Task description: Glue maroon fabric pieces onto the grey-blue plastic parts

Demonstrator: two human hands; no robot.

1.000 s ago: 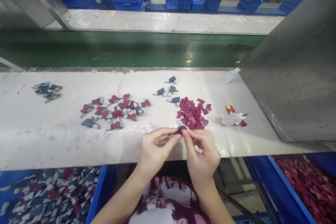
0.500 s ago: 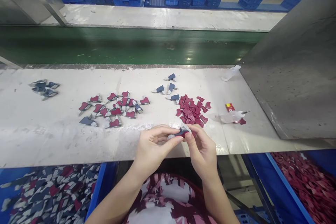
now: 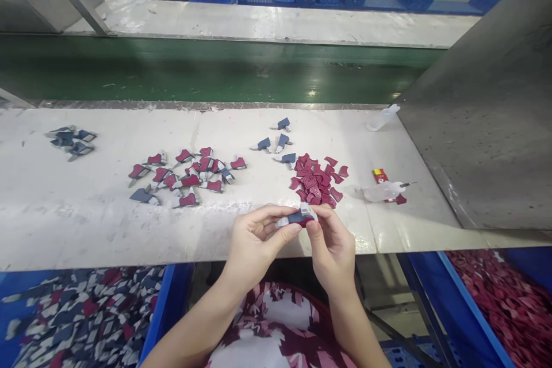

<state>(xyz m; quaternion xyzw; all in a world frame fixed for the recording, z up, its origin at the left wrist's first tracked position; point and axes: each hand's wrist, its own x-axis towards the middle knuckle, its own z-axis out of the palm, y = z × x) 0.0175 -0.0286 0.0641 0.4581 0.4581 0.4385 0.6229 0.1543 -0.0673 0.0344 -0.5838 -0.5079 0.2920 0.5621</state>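
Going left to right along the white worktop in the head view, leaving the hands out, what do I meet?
Small cluster of blue-grey pieces → larger group of mostly maroon-faced pieces → four scattered blue-grey pieces → pile of loose maroon pieces → bottle with the dark tip → metal panel.

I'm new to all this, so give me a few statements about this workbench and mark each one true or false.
1. The left hand and right hand hold one small part between them. True.
2. The loose pile just beyond the hands is yellow. False: the pile of pieces is dark red.
3. Two whitish bottles are on the table. True.
4. The bin at the person's right is empty. False: the right-hand bin holds many red pieces.
5. A green strip runs beyond the table. True.
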